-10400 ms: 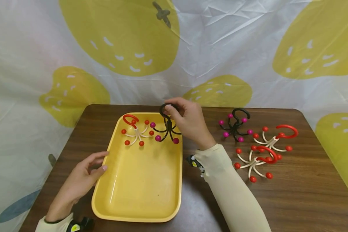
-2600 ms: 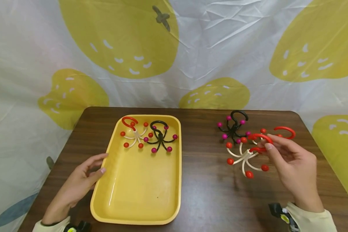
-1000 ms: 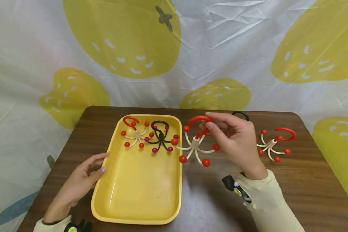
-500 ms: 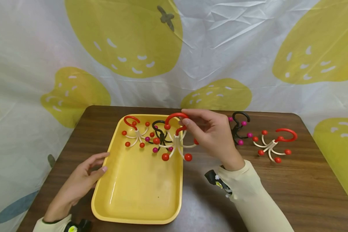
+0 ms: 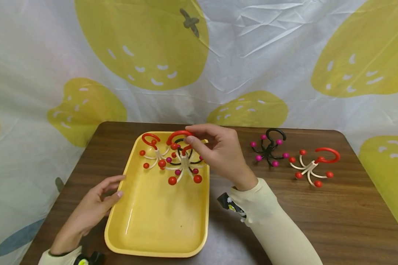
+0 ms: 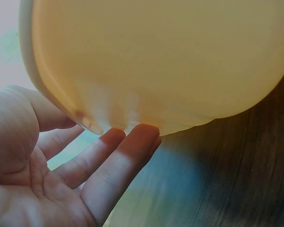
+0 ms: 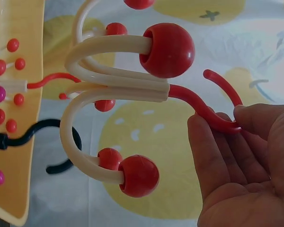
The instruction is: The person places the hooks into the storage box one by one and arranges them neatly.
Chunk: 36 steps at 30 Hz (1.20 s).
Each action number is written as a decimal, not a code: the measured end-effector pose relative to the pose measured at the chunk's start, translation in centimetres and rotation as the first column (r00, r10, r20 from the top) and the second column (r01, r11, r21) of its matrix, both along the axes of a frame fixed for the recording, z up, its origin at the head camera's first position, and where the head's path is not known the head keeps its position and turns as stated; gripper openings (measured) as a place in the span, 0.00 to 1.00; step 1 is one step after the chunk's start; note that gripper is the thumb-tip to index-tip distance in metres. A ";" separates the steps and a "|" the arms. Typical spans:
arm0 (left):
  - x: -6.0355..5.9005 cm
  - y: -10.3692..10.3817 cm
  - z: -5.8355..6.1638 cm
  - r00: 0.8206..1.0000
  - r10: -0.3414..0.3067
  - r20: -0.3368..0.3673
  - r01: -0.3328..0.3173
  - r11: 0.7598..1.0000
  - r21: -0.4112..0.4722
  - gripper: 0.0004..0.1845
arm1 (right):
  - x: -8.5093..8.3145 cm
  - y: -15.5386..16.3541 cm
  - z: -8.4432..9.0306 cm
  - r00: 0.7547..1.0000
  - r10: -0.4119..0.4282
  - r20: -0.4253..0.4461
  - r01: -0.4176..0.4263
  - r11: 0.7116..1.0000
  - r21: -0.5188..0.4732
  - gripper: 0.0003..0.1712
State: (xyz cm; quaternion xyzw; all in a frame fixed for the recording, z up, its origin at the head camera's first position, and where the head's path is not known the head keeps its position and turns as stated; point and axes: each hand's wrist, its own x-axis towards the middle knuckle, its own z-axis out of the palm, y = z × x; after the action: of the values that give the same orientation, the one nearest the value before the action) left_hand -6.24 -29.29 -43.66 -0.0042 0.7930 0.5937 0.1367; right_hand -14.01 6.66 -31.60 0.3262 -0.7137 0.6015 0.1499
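My right hand (image 5: 220, 152) pinches the red hook of a cream multi-arm hanging hook with red ball tips (image 5: 184, 162), thumb against fingers. It hangs upright above the far right part of a yellow tray (image 5: 162, 217). Behind it, partly hidden, a black hanging hook with magenta balls (image 7: 35, 128) lies in the tray. Beside that, at the far left inside, is another red-and-cream hanging hook (image 5: 157, 154). My left hand (image 5: 93, 204) rests at the tray's left side; in the left wrist view its extended fingers (image 6: 111, 177) touch the outer wall.
On the brown wooden table (image 5: 285, 213), right of the tray, stand a black hanging hook with magenta balls (image 5: 268, 150) and a red-and-cream one (image 5: 309, 167). A white curtain with yellow fruit prints (image 5: 238, 66) hangs behind the table.
The black hook was set down in the tray. My right hand then lifted a red-and-cream hook from the table and carried it left over the tray. My left hand stays put.
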 end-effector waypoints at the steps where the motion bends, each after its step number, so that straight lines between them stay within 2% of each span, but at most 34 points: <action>1: 0.0 0.0 0.0 1.000 -0.001 -0.002 0.001 1.000 0.002 0.30 | -0.1 -0.3 0.0 1.000 -0.001 -0.001 0.001 1.000 0.006 0.13; 12: 0.2 0.1 0.1 1.000 0.006 0.006 -0.006 1.000 0.009 0.30 | -0.8 -2.9 -1.7 0.997 0.009 -0.077 -0.002 0.997 0.083 0.12; 20: 0.2 0.2 0.1 1.000 0.014 0.009 -0.014 1.000 0.014 0.30 | -1.1 -5.0 -2.7 0.999 0.028 -0.020 -0.026 0.996 0.091 0.14; 36: 0.2 0.2 0.1 1.000 0.017 0.014 -0.017 1.000 -0.011 0.30 | -1.4 -8.2 -4.9 0.997 0.062 0.051 -0.071 0.978 0.195 0.12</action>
State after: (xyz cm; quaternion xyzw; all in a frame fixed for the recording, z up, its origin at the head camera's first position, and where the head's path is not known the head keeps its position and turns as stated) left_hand -6.06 -29.12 -43.56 -0.0157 0.7950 0.5906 0.1372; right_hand -15.39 -1.57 -36.54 0.3496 -0.7616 0.5396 0.0808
